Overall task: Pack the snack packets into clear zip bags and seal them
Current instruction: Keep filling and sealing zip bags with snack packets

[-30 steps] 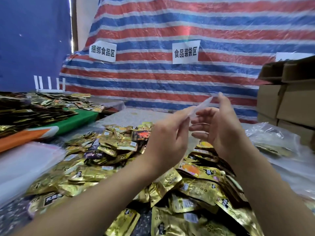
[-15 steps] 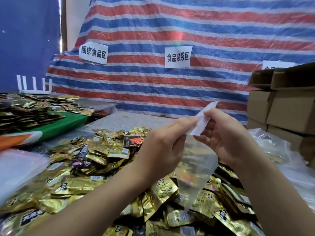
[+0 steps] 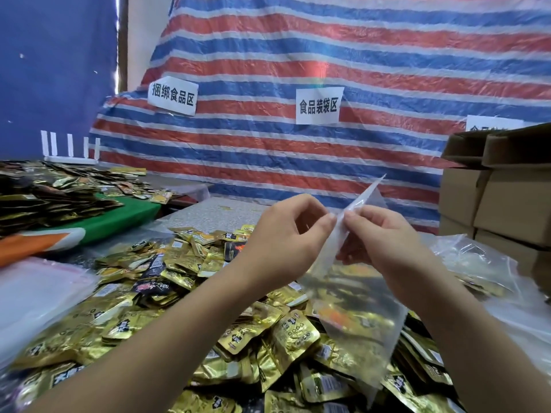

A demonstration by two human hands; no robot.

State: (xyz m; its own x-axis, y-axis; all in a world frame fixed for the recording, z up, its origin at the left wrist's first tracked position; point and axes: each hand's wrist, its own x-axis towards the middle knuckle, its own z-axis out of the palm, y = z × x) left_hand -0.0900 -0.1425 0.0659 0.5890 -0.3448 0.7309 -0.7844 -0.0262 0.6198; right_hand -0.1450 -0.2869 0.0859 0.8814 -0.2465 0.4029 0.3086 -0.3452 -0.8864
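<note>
A stack of clear bags (image 3: 35, 296) lies at the worktop's (image 3: 214, 210) left edge, beside a heap of gold snack packets (image 3: 185, 296). Above the heap, the left hand (image 3: 286, 234) and right hand (image 3: 378, 234) meet, each pinching the top edge of one clear zip bag (image 3: 354, 317) that hangs down over the packets. Cardboard boxes (image 3: 501, 198) stand right

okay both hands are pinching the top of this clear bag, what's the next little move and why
Probably pull the two lips apart. The left hand and right hand pinch the top edge of the clear zip bag, which hangs flat and seems empty above the snack packets, so it needs opening first.
</note>
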